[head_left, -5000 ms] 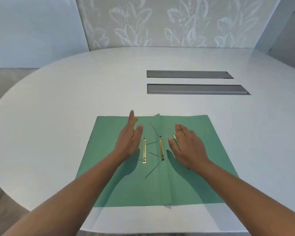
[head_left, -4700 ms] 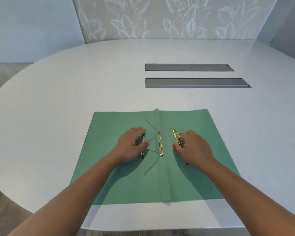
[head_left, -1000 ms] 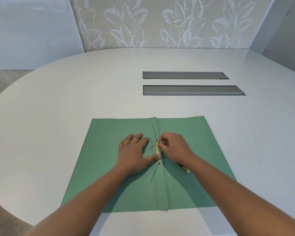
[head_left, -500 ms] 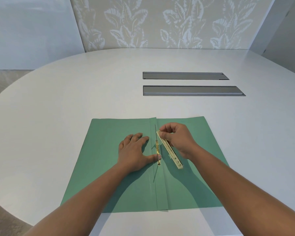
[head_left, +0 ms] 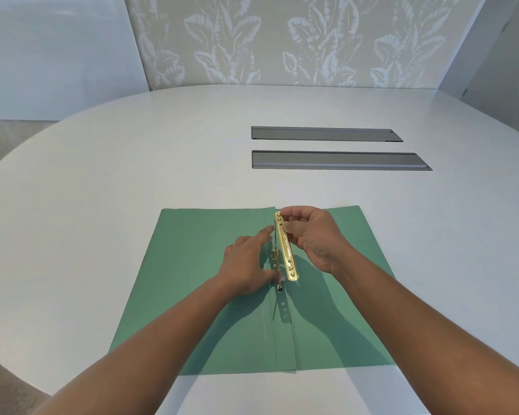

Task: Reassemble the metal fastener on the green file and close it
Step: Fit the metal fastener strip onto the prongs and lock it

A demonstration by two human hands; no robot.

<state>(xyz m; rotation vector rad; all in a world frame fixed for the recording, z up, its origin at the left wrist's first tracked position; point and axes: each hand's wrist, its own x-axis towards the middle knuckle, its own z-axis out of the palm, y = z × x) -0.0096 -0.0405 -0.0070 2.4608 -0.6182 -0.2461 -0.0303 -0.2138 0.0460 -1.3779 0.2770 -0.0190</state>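
Observation:
The green file (head_left: 192, 283) lies open and flat on the white table. Along its centre fold sits the brass fastener base (head_left: 277, 263) with a thin prong standing up from it. My left hand (head_left: 247, 263) presses flat on the file just left of the fold, fingers spread, thumb by the base's near end. My right hand (head_left: 312, 235) pinches the far end of a gold perforated fastener bar (head_left: 286, 250) and holds it raised above the fold, roughly parallel to the base. The bar's near end hangs free over the fold.
Two grey recessed cable hatches (head_left: 339, 160) lie in the table beyond the file. The table's rounded edge (head_left: 18, 366) curves past on the near left. A leaf-patterned wall panel (head_left: 282, 40) stands behind the table.
My right hand has lifted the gold bar from beside the fold and swung it up over the base, further from me. My left hand's forefinger has stretched toward the prong.

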